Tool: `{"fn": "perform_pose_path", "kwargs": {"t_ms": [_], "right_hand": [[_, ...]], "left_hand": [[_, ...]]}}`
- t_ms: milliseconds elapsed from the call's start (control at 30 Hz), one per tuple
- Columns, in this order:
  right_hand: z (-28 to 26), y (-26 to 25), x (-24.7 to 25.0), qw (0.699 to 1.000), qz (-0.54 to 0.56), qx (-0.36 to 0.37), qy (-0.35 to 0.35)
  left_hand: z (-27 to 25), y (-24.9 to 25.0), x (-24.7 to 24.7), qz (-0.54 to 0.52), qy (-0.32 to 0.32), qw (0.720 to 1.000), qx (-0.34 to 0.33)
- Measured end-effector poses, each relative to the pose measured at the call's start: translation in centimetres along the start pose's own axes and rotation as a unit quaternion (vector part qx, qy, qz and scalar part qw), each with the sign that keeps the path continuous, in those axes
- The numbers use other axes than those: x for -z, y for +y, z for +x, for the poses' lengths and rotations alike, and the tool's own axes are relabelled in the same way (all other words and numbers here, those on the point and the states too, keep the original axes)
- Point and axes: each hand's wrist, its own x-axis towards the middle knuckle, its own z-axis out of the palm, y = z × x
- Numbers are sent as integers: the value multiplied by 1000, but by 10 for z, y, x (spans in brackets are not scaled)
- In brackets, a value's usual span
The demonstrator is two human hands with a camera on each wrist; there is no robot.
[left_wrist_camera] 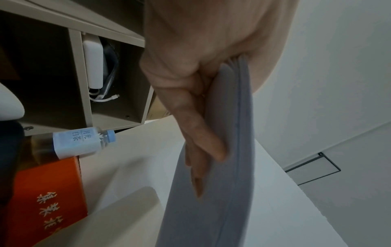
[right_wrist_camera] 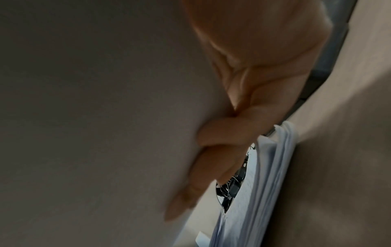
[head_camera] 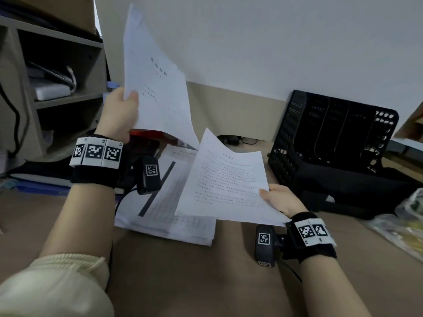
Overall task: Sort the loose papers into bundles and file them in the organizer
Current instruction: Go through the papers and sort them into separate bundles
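- The left hand (head_camera: pixel 119 115) has its grip closed on a thin sheaf of papers (head_camera: pixel 155 88), thumb on the printed face, fingers (left_wrist_camera: pixel 203 133) flat along the back; the sheets stand nearly upright at about 11 o'clock in the head view.
- The right hand (head_camera: pixel 280 199) pinches a second text sheet (head_camera: pixel 222 179) by its near right corner, thumb on top; the sheet lies almost flat, just above the pile, near the centre.
- The remaining pile of loose papers (head_camera: pixel 180 223) lies on the counter (head_camera: pixel 183 282) beneath both hands, a gridded form on top.
- The black mesh organizer (head_camera: pixel 332 138) stands at 2 o'clock against the wall, its slots looking empty, so filing seems not yet begun.
- Risks, as I judge them: the upright sheaf is held low and already bows, so sheets could fan out or slip from it; the corner-held sheet could droop and drag the pile's top form askew.
- Around: brown counter, pale wall, a shelf unit (head_camera: pixel 57 88) at 10 o'clock, a bottle (left_wrist_camera: pixel 84 142) and an orange box (left_wrist_camera: pixel 46 192) below it, and a plastic bag (head_camera: pixel 402 225) at 3 o'clock.
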Motion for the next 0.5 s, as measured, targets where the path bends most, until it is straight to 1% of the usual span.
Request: {"fn": "perform_pose_path", "kwargs": {"t_ms": [200,267,367,500], "right_hand": [[9,11,-2,1000,10,-20,-19],[12,14,-1,999,15,-31,-23],[13,17,-2,998,32,-43,-28],[14,22,-1,997,68,-21,10]], "left_hand": [[3,7,6,-54,13,998,-31],[2,8,2,-76,-1,997,-29],[-3,8,-11,-107,-42,993,-1],[-11,6,-32,-106,-105,986,67]]}}
